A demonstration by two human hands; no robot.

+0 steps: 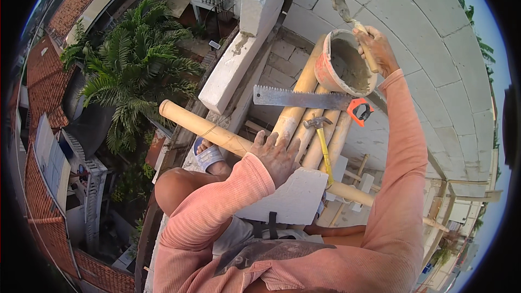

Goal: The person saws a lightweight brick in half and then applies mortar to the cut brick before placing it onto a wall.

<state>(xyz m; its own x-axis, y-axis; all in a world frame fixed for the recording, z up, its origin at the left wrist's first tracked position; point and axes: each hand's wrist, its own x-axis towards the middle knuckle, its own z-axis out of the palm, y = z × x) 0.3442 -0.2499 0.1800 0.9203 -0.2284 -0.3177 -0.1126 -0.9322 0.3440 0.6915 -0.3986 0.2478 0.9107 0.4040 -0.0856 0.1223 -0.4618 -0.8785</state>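
My right hand (381, 49) is closed round the wooden handle of a trowel (340, 1), whose narrow blade is coated with wet grey mortar. It is held at the rim of a reddish bucket (324, 65) with mortar (355, 68) inside. My left hand (278, 158) lies with spread fingers on the upper edge of a white lightweight block (296, 198), close to a crosswise bamboo pole (209, 129). Between my hands, a handsaw (298, 98) with an orange handle and a yellow-handled hammer (326, 154) rest across several lengthwise bamboo poles (296, 116).
At left, white blocks (230, 78) are laid along a wall top, with a long drop beyond to a palm (135, 68) and tiled roofs (51, 87). A grey block wall (418, 38) rises at right. My sandalled foot (209, 157) is beside the crosswise pole.
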